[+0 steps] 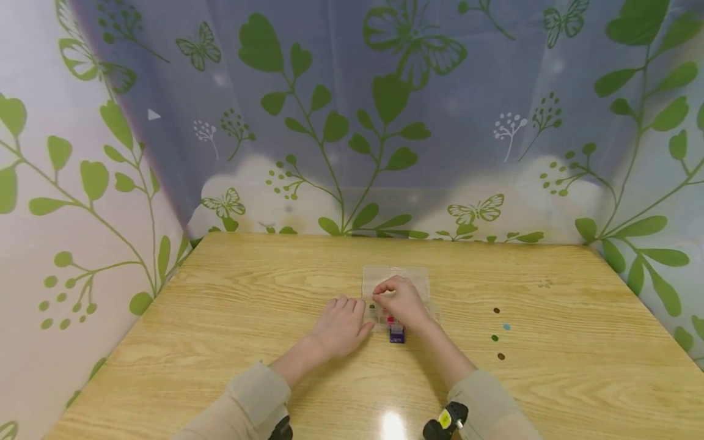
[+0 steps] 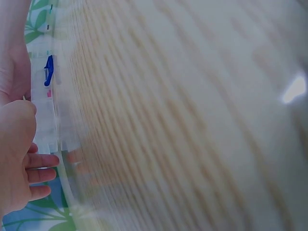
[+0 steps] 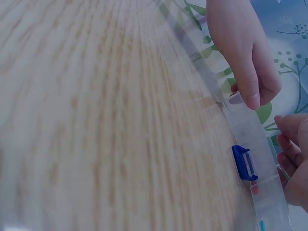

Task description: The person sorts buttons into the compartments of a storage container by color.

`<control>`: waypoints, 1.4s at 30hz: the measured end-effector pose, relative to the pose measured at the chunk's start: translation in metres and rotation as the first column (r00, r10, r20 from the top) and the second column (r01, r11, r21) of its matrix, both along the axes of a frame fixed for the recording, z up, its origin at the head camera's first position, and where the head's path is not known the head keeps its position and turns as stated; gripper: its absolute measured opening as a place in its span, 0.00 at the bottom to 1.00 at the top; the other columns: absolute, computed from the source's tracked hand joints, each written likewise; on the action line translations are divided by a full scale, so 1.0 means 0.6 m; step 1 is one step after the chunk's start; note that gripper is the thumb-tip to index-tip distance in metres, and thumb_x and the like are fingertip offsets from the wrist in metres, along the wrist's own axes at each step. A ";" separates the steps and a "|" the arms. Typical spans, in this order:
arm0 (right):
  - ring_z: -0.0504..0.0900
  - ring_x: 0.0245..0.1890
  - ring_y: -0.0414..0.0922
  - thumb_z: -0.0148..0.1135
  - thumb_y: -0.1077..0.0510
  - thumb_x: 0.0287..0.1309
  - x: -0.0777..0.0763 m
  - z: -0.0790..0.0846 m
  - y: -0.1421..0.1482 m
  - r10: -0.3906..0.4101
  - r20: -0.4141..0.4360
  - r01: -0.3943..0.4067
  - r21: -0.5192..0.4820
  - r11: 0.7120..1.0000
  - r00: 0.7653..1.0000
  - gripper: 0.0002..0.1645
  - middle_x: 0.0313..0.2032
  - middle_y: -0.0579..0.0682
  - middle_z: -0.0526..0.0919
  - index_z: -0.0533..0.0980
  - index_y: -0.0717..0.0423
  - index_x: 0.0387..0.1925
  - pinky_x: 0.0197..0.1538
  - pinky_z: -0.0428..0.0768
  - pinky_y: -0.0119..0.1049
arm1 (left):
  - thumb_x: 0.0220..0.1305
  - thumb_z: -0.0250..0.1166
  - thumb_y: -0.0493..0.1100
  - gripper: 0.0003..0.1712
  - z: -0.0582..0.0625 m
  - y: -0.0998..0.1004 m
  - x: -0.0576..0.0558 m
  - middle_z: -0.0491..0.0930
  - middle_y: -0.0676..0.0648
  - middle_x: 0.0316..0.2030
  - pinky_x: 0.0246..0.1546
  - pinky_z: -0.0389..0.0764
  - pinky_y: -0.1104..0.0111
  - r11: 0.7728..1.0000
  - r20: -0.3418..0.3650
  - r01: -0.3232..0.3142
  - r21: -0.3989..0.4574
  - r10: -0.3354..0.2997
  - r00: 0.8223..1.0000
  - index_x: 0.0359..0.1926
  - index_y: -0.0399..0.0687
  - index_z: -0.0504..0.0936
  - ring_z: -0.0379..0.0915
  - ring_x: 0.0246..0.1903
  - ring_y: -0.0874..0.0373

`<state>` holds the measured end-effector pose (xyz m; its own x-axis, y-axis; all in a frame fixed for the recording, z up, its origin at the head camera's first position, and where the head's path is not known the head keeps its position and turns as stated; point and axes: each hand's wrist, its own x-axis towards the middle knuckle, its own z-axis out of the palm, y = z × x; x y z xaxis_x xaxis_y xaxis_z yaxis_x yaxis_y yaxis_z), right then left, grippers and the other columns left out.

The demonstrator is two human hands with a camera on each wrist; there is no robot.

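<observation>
A clear plastic compartment box (image 1: 423, 278) stands on the table with its lid raised at the back. Its blue latch (image 1: 397, 335) hangs at the front. Small pieces lie inside, among them a red one (image 1: 390, 319) and a dark green one (image 1: 371, 306). My left hand (image 1: 342, 327) rests at the box's left end, thumb against its front corner and the other fingers fairly straight. Over the left compartments, my right hand (image 1: 404, 302) brings thumb and forefinger together, its other fingers curled in. I cannot tell whether a piece sits between those fingertips.
Right of the box, several small discs lie apart on the wooden table (image 1: 220, 342): two brown, a blue disc (image 1: 506, 327) and a green disc (image 1: 495, 338). Farther back is a cluster of pale, see-through pieces (image 1: 545, 284). A printed cloth (image 1: 440, 153) hangs behind the table.
</observation>
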<state>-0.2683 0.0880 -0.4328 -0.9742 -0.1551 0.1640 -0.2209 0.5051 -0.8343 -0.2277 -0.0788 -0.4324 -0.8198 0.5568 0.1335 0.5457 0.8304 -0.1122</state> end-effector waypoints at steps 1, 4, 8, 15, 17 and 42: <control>0.70 0.48 0.52 0.66 0.63 0.51 0.000 0.000 0.001 -0.001 0.005 0.001 -0.007 1.000 1.000 0.03 0.38 0.51 0.77 0.81 0.58 0.29 0.40 0.79 0.38 | 0.70 0.44 0.58 0.25 0.000 0.000 0.000 0.76 0.45 0.42 0.49 0.70 0.59 1.000 0.002 -0.001 0.000 0.001 1.000 0.48 0.42 0.70 0.70 0.46 0.51; 0.70 0.48 0.52 0.66 0.63 0.50 0.001 0.002 0.004 -0.005 0.000 0.005 -0.010 1.000 1.000 0.03 0.38 0.50 0.77 0.81 0.58 0.30 0.44 0.77 0.42 | 0.70 0.44 0.58 0.24 0.000 0.001 -0.001 0.75 0.45 0.41 0.50 0.70 0.59 1.000 0.007 -0.007 0.003 0.007 1.000 0.47 0.42 0.69 0.70 0.46 0.51; 0.71 0.48 0.53 0.66 0.63 0.50 0.001 0.007 0.010 -0.006 -0.044 0.007 0.014 1.000 0.999 0.04 0.37 0.51 0.78 0.81 0.59 0.30 0.51 0.70 0.48 | 0.70 0.44 0.59 0.25 -0.002 0.001 -0.002 0.75 0.45 0.42 0.51 0.69 0.59 1.000 0.009 -0.013 0.003 0.013 1.000 0.47 0.42 0.70 0.69 0.47 0.51; 0.73 0.47 0.52 0.65 0.63 0.50 0.000 0.010 0.034 0.008 -0.095 -0.002 0.061 0.998 0.995 0.04 0.38 0.51 0.79 0.81 0.59 0.31 0.51 0.70 0.49 | 0.70 0.45 0.58 0.22 -0.003 0.001 -0.003 0.75 0.46 0.39 0.46 0.70 0.60 1.000 0.011 -0.010 0.009 0.010 1.000 0.43 0.43 0.69 0.69 0.43 0.52; 0.73 0.46 0.51 0.64 0.63 0.51 0.001 0.012 0.044 0.015 -0.097 -0.009 0.058 0.998 0.995 0.04 0.38 0.52 0.79 0.81 0.59 0.32 0.51 0.70 0.49 | 0.69 0.45 0.58 0.22 -0.003 0.001 -0.002 0.74 0.46 0.38 0.44 0.71 0.60 1.000 0.007 -0.009 0.005 0.009 1.000 0.42 0.44 0.68 0.69 0.42 0.52; 0.73 0.47 0.51 0.62 0.58 0.58 0.024 0.030 0.131 -0.001 -0.103 0.002 0.013 1.000 0.995 0.11 0.42 0.54 0.78 0.78 0.62 0.38 0.50 0.69 0.45 | 0.70 0.43 0.59 0.24 -0.003 -0.001 -0.002 0.74 0.45 0.43 0.49 0.70 0.61 1.000 0.034 -0.016 -0.014 0.017 0.999 0.48 0.43 0.68 0.68 0.47 0.52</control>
<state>-0.2541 0.1668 -0.4150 -0.9525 -0.1566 0.2612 -0.3044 0.5165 -0.8004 -0.2287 -0.0796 -0.4340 -0.8328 0.5448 0.0977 0.5357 0.8378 -0.1053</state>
